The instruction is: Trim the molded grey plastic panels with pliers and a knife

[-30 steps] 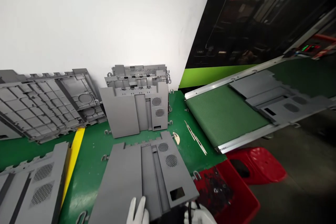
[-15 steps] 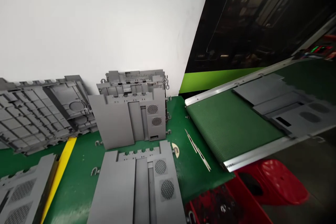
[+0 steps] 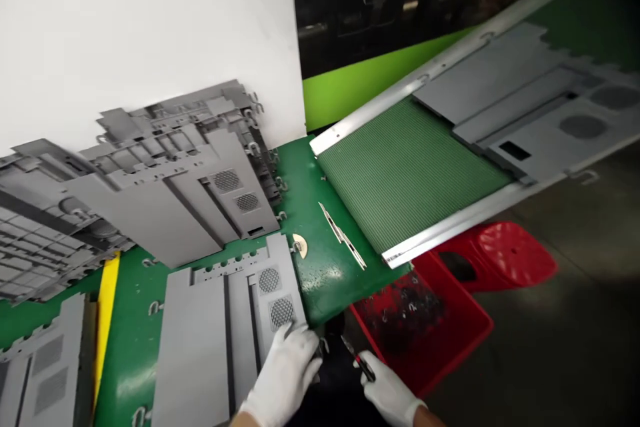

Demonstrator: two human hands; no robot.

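Note:
A grey plastic panel (image 3: 220, 333) with two round vent grilles lies flat on the green table (image 3: 325, 273). My left hand (image 3: 285, 373), in a white glove, curls over the panel's near right corner and grips its edge. My right hand (image 3: 387, 390), also gloved, is closed around a small dark tool with a red mark (image 3: 357, 359), held just off the table's edge, a little to the right of the panel's corner.
More grey panels (image 3: 180, 173) lean against the white wall. A conveyor belt (image 3: 410, 173) on the right carries another grey panel (image 3: 525, 107). A red bin (image 3: 425, 327) and red stool (image 3: 500, 253) stand below. A thin metal tool (image 3: 343, 237) and a tan disc (image 3: 300, 245) lie on the table.
The view has swung down and tilted. Both gloved hands, out of sight half a second ago, are back in view, the left one on the panel's corner, the right one holding the small tool.

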